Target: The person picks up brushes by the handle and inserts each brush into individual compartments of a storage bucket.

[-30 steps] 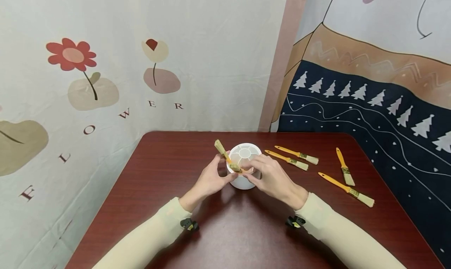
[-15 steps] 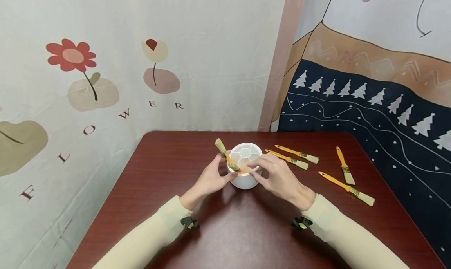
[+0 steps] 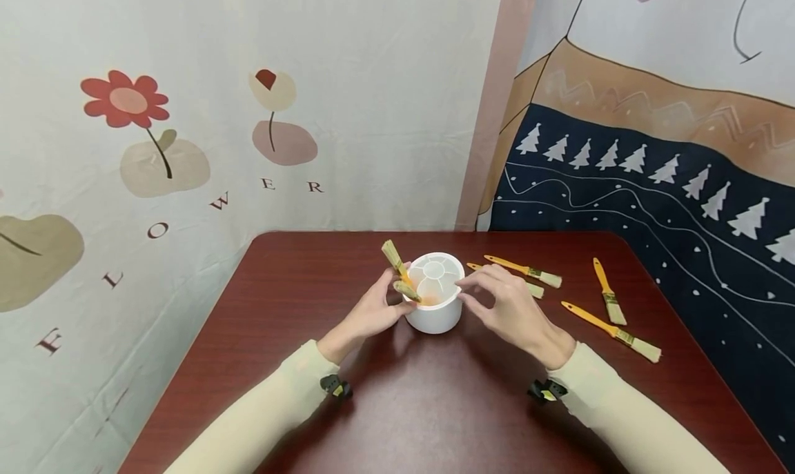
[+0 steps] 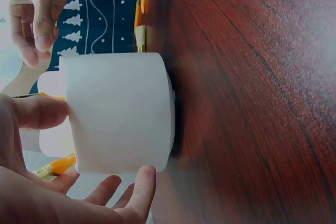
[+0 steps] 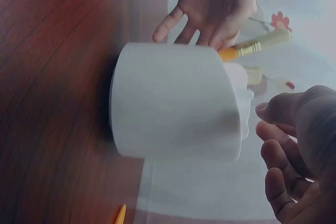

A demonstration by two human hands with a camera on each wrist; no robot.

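A round white desk organizer [image 3: 435, 317] with several compartments stands on the table. Two yellow-handled paintbrushes lean in its left compartments, bristles up; one brush [image 3: 393, 254] is farther back, the other brush [image 3: 406, 291] nearer. My left hand [image 3: 371, 310] holds the organizer from the left, thumb at the rim beside the nearer brush and fingers round the far side. At the right rim is my right hand [image 3: 511, 310], its fingers loosely bent and holding nothing. In the right wrist view, a gap shows between the right fingertips [image 5: 268, 111] and the organizer's top.
On the right of the dark red table [image 3: 397, 405] lie several more brushes: one brush [image 3: 522, 270] at the back, one brush [image 3: 535, 290] partly behind my right hand, one upright-lying brush [image 3: 609, 294] and one slanting brush [image 3: 615, 333]. Printed cloths [image 3: 385, 115] hang behind.
My right hand has let go of the nearer brush and drawn back to the right, off the organizer's middle. That brush has tipped leftward against the rim. My left hand has stayed put.
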